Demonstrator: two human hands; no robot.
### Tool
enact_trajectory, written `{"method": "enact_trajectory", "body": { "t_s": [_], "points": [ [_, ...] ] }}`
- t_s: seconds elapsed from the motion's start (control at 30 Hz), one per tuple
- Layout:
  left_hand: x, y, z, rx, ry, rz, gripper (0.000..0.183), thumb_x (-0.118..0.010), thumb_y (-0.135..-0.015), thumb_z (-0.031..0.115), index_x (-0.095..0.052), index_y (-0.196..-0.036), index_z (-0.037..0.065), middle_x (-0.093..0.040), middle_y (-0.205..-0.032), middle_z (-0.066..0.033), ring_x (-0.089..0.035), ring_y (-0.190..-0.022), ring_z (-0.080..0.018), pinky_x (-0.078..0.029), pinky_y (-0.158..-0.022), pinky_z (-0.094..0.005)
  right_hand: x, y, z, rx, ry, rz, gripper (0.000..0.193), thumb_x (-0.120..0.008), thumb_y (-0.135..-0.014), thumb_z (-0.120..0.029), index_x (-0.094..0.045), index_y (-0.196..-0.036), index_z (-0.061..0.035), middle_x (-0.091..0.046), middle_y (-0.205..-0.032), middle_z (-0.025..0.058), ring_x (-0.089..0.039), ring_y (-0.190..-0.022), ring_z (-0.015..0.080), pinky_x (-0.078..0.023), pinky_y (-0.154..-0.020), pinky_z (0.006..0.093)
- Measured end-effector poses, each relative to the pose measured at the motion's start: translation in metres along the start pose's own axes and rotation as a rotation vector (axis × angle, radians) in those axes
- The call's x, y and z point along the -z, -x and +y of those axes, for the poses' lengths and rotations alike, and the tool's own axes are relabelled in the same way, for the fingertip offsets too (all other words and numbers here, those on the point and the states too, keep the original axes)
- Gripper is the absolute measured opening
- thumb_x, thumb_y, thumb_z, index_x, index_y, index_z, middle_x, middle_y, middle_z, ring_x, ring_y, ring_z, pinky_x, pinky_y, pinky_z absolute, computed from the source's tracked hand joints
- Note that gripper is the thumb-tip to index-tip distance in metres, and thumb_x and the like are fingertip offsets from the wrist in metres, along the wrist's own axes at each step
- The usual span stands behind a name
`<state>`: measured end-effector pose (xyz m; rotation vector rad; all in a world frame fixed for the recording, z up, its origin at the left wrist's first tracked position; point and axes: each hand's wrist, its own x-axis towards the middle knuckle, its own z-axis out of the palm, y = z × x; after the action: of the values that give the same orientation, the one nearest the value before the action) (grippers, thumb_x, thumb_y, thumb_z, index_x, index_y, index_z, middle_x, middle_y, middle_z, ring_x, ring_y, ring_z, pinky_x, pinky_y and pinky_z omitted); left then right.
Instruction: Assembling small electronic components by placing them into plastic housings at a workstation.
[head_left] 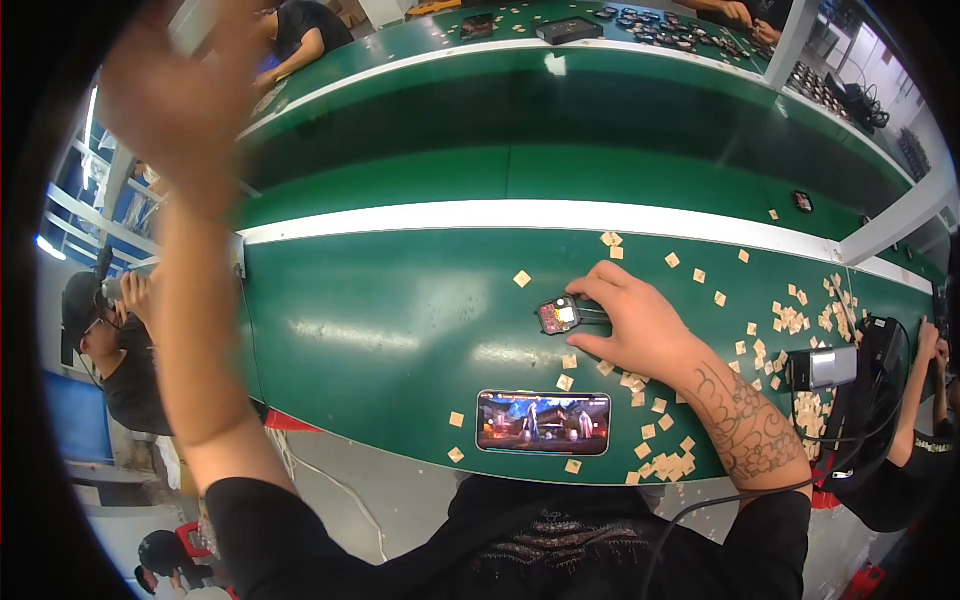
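Observation:
My right hand (635, 325), its forearm tattooed, rests on the green table. Its thumb and fingers curl round the right side of a small black square watch-like case (558, 315), whose open face shows a reddish circuit board and a white part. My left hand (185, 85) is raised high at the upper left, close to the camera; motion smears its fingers, and I cannot make out anything in it. Just nearer me than the case, a phone (543, 423) lies flat with a colourful picture on its screen.
Many small tan square pieces (672, 466) are scattered over the green table (350, 350), thickest at the right. A silver box-shaped device (825, 368) and a black bag (880, 345) with cables sit at the right. A white rail (540, 214) borders the far side. Other people work around.

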<state>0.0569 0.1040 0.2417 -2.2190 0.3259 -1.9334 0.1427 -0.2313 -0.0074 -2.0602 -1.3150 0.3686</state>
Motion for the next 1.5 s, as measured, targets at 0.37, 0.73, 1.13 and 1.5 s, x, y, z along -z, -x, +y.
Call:
{"method": "enact_trajectory", "body": {
  "t_s": [0.37, 0.73, 1.13, 1.5],
  "points": [
    [0.021, 0.196, 0.179, 0.543, 0.823, -1.125, 0.064, -0.090, -0.080, 0.015, -0.061, -0.136, 0.004, -0.065, -0.123, -0.0146, -0.062, -0.118, -0.0348, -0.052, -0.103, -0.0458, 0.014, 0.000, -0.019, -0.017, -0.079, -0.066, 0.042, -0.085, -0.086, -0.016, -0.068, -0.124, -0.0073, -0.065, -0.109, 0.0117, -0.071, -0.100, 0.0328, -0.058, -0.086, 0.0431],
    [-0.138, 0.235, 0.085, 0.508, 0.443, -0.677, 0.039, -0.077, -0.087, 0.014, -0.067, -0.124, 0.009, -0.070, -0.105, -0.0143, -0.066, -0.106, -0.0382, -0.054, -0.094, -0.0481, 0.011, -0.011, 0.009, 0.003, -0.007, 0.238, 0.026, -0.076, -0.093, -0.006, -0.069, -0.117, -0.0009, -0.064, -0.103, 0.0131, -0.068, -0.089, 0.0287, -0.058, -0.081, 0.0392],
    [-0.140, 0.234, 0.081, 0.458, 0.513, -0.667, 0.028, -0.078, -0.082, 0.005, -0.070, -0.109, 0.006, -0.069, -0.102, -0.0142, -0.064, -0.103, -0.0392, -0.052, -0.090, -0.0485, 0.003, -0.014, 0.012, 0.251, 0.057, 0.195, 0.021, -0.074, -0.086, 0.003, -0.074, -0.106, -0.0032, -0.063, -0.099, 0.0124, -0.064, -0.094, 0.0345, -0.056, -0.085, 0.0425],
    [-0.013, -0.042, 0.086, -0.021, 0.099, 0.298, 0.053, -0.081, -0.082, 0.008, -0.059, -0.131, 0.005, -0.067, -0.121, -0.0156, -0.064, -0.106, -0.0255, -0.051, -0.095, -0.0452, 0.008, 0.009, 0.002, 0.226, 0.096, 0.156, 0.025, -0.077, -0.090, -0.011, -0.075, -0.115, -0.0056, -0.063, -0.103, 0.0100, -0.062, -0.103, 0.0322, -0.053, -0.094, 0.0422]
  ]
}}
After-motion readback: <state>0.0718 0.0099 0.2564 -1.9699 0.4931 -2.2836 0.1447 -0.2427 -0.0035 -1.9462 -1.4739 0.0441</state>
